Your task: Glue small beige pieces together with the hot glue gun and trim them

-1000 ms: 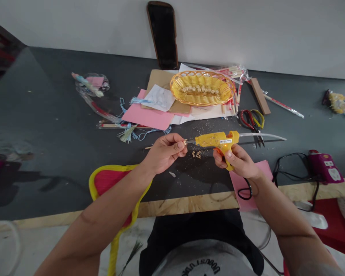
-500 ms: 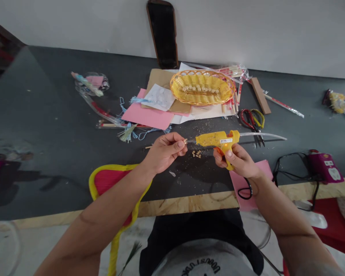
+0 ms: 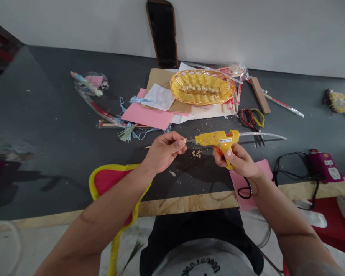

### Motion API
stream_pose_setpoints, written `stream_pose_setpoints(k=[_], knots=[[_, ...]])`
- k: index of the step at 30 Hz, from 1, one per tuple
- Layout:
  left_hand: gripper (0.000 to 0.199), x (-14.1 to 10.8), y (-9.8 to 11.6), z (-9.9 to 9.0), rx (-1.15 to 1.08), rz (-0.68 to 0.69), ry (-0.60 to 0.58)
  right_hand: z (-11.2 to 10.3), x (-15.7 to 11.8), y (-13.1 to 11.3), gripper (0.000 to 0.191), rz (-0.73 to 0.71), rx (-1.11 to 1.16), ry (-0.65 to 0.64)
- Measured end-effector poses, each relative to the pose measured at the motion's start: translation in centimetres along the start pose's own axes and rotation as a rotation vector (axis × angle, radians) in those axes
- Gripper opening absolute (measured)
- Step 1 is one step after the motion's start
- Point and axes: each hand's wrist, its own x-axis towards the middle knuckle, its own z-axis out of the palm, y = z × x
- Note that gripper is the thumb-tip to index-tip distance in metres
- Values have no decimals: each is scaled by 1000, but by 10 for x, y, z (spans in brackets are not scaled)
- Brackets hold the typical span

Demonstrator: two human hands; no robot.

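Note:
My right hand (image 3: 234,159) is wrapped round the handle of a yellow hot glue gun (image 3: 214,138), its fingers at the orange trigger. A long clear glue stick (image 3: 264,135) sticks out of the gun's back end. The nozzle points left and its tip is at my left fingertips. Between thumb and fingers, my left hand (image 3: 168,151) pinches a small tan wooden piece (image 3: 185,140), mostly hidden by the fingers. Several similar small wooden pieces (image 3: 196,153) lie on the dark table just below the nozzle.
Behind my hands a yellow wicker basket (image 3: 202,100) holds a row of small pieces. Red-and-yellow-handled pliers (image 3: 252,119) lie right of it. Pink paper (image 3: 149,115) and blue tassels (image 3: 129,132) lie left. A phone (image 3: 162,34) leans on the wall. A purple power socket box (image 3: 327,166) stands right.
Both hands stay almost where they were. The small wooden piece and my left fingertips have shifted very slightly at the nozzle tip.

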Motion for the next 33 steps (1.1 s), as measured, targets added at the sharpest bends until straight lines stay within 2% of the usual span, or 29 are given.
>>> stream_pose_setpoints(k=[23, 29, 33], knots=[[31, 0, -1, 3, 10, 37, 61, 1, 3, -3, 34, -6, 28, 3], [31, 2, -2, 2, 18, 52, 66, 0, 2, -1, 38, 40, 44, 32], [32, 3, -1, 0, 18, 70, 62, 1, 2, -10, 41, 118, 71, 99]])
